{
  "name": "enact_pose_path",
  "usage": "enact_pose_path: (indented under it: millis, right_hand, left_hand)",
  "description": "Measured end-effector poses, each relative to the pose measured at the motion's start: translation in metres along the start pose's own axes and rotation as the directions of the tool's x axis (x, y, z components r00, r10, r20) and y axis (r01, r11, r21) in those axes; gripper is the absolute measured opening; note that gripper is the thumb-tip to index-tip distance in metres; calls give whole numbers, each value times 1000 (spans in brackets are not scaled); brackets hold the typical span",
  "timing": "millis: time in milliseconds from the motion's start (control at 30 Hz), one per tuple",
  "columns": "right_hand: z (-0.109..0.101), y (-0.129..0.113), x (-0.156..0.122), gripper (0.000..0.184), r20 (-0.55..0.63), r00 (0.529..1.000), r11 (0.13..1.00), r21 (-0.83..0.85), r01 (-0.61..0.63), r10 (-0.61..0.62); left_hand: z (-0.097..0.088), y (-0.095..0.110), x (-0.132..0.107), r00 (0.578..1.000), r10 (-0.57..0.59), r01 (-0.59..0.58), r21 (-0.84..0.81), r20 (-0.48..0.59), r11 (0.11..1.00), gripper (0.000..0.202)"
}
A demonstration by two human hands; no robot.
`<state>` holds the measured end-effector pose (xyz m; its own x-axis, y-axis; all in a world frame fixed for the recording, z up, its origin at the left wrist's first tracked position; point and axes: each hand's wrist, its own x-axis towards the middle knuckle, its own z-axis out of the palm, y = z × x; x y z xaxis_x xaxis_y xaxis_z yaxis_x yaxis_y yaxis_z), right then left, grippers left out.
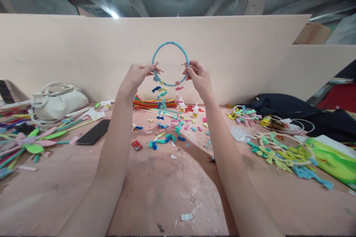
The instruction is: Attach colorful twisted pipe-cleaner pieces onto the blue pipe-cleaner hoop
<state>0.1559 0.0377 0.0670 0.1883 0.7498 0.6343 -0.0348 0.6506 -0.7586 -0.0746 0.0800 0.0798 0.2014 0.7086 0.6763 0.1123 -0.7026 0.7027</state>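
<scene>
A light-blue wrapped hoop (170, 42) is held upright in the air, in front of the pale board. My left hand (140, 74) pinches its left side and my right hand (198, 76) pinches its right side, fingers closed on the rim. From the lower rim hang strands of small fuzzy knotted pieces (164, 93) in blue, yellow, teal and pink. The strand ends reach down toward the table, where a blue and teal piece (167, 139) shows. I cannot tell where the hanging pieces stop and the loose ones begin.
Small glue bottles (195, 110) and a bundle of coloured pipe cleaners (152, 102) stand behind. A red lighter (136, 145) and black phone (94, 132) lie left, near a white handbag (59, 100). Another decorated hoop (280, 150) and a green packet (332, 159) are right.
</scene>
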Motion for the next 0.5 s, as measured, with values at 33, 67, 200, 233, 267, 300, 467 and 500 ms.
enact_pose_path:
  millis: [33, 67, 200, 233, 267, 300, 467, 500]
  right_hand:
    - [-1, -1, 0, 10, -6, 1000, 1000, 9, -10, 10]
    - [-1, -1, 0, 10, -11, 1000, 999, 22, -25, 25]
    - [-8, 1, 2, 11, -1, 991, 986, 100, -133, 133]
    - [-10, 2, 3, 12, 8, 986, 978, 126, -165, 165]
    - [-12, 4, 4, 14, 18, 981, 969, 155, -194, 193]
    - [-14, 5, 5, 16, 28, 976, 958, 186, -219, 218]
    - [-26, 11, 14, 18, 94, 952, 891, 334, -306, 291]
    - [-29, 13, 16, 17, 114, 947, 877, 359, -321, 300]
  left_hand:
    - [-1, 0, 0, 1000, 4, -4, -5, 9, 1000, 29]
    - [-2, -1, 0, 1000, 9, -8, -12, 21, 1000, 29]
    - [-4, -4, -1, 994, 2, 4, -56, 108, 998, 34]
    - [-4, -6, -1, 990, -12, 23, -72, 142, 997, 36]
    - [-3, -7, 0, 983, -28, 46, -93, 179, 995, 38]
    - [-1, -9, 0, 976, -43, 69, -117, 215, 991, 39]
    - [5, -11, 1, 938, -49, 138, -239, 344, 961, 36]
    - [5, -11, 1, 933, -49, 146, -251, 357, 957, 35]
